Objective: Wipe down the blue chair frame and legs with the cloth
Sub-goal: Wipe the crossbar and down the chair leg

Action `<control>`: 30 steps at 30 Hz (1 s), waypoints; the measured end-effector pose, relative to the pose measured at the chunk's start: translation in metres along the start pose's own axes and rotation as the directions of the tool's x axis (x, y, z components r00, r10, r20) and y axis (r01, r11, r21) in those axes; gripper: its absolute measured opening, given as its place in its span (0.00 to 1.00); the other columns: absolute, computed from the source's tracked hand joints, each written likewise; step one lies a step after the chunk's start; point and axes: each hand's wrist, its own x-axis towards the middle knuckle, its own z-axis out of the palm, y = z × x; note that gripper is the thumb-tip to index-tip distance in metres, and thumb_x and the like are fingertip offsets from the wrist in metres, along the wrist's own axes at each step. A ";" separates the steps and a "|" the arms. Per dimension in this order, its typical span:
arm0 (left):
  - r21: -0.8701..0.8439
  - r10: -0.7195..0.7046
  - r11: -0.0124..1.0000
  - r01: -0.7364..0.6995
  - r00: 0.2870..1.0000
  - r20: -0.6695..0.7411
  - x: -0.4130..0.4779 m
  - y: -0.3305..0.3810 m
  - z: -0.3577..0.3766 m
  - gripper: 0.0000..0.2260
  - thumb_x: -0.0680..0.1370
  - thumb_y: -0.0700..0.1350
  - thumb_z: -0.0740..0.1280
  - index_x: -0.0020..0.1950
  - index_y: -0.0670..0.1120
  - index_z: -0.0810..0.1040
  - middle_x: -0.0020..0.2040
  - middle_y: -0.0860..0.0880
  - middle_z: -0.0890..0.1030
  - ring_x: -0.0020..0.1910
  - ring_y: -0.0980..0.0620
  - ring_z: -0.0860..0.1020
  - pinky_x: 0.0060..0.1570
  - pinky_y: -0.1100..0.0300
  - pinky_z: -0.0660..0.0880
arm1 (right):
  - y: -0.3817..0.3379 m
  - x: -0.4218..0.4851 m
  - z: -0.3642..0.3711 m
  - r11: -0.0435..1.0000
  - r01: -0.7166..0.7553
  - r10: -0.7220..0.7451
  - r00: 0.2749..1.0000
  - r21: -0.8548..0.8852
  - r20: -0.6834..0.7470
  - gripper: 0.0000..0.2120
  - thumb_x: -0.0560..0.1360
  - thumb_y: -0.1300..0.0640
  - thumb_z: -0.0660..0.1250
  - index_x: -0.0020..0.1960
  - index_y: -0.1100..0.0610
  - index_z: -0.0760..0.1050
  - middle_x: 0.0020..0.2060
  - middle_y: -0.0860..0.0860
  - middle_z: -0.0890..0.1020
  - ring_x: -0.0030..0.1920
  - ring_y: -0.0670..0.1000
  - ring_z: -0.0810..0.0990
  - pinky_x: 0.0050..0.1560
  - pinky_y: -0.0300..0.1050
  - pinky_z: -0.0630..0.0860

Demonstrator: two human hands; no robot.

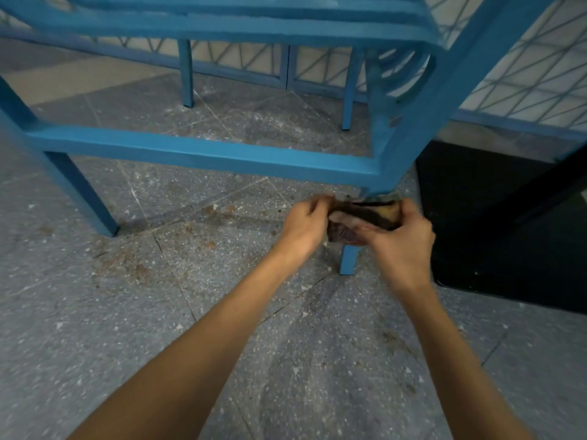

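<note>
- Head view: the cloth [365, 214] is bunched against the near right leg [348, 258] of the chair [422, 122], just under where the low rail [206, 154] joins it.
- The left hand [303, 225] has its fingers curled in, pinching the cloth's left end. The right hand [401, 236] is clenched round the right end.
- My guess is that holding both ends lets you pull the cloth snug on the leg and wipe all its faces at once. I can't tell if it goes fully round the back.
- The leg's foot pokes out bare below the hands, so I'd say that stretch isn't wiped yet.
- Room to move: the rail sits right above the cloth, so going up is blocked, and down to the floor [127, 312] is the free run.
- A black mat [492, 233] lies close on the right and its edge is near the foot. The left side is open floor, well apart from the other front leg [82, 198].
</note>
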 end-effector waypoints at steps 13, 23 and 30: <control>0.478 0.130 0.847 -0.232 0.963 0.238 -0.027 0.027 -0.040 0.09 0.80 0.45 0.62 0.57 0.47 0.79 0.56 0.50 0.81 0.56 0.52 0.78 0.58 0.56 0.74 | 0.052 -0.024 0.025 0.946 -0.289 0.305 0.946 -0.144 0.106 0.20 0.66 0.57 0.78 0.54 0.60 0.77 0.44 0.47 0.81 0.44 0.44 0.82 0.40 0.31 0.75; 0.841 0.779 0.253 -0.478 0.616 0.116 -0.026 0.063 -0.054 0.17 0.76 0.51 0.62 0.63 0.48 0.76 0.54 0.49 0.78 0.50 0.50 0.73 0.49 0.53 0.63 | -0.025 -0.022 0.011 0.995 0.065 -0.051 0.986 0.082 -0.159 0.32 0.65 0.52 0.75 0.66 0.58 0.70 0.52 0.48 0.83 0.50 0.40 0.81 0.50 0.32 0.76; 0.883 0.552 0.097 -0.459 0.763 0.336 -0.025 0.062 -0.114 0.22 0.76 0.54 0.60 0.69 0.48 0.69 0.60 0.48 0.74 0.57 0.48 0.74 0.62 0.44 0.60 | -0.014 -0.023 0.009 0.988 -0.150 0.151 0.988 -0.043 0.022 0.27 0.67 0.58 0.77 0.63 0.59 0.73 0.48 0.48 0.82 0.51 0.49 0.81 0.48 0.31 0.75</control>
